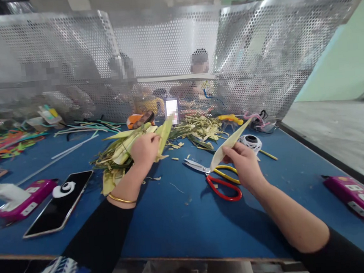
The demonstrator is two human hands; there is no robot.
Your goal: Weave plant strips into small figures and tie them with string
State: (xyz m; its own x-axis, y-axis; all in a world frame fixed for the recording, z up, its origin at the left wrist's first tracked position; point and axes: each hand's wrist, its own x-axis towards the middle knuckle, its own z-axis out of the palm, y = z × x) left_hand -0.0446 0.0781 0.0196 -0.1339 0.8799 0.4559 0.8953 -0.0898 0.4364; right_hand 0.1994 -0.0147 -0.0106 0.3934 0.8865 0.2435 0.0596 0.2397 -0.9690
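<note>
My left hand [145, 150] is closed over a green corn husk [165, 137], at the pile of husks [121, 150] on the left of the blue table. In my right hand [243, 163] a pale, pointed corn husk [230, 146] is pinched between thumb and fingers, its tip aimed up and away. Below that husk lie scissors [209, 174] with one red and one yellow handle, blades toward the left. A roll of white cord [250, 142] sits just behind my right hand. Trimmed husk scraps [200, 128] are heaped farther back between the hands.
At the left lie a dark phone [60, 202] with a white holder and a magenta device [28, 201]; another magenta device [359, 199] lies right. A perforated metal screen [167, 40] closes off the back, with people behind it. Coloured strips [7, 145] cover the far left.
</note>
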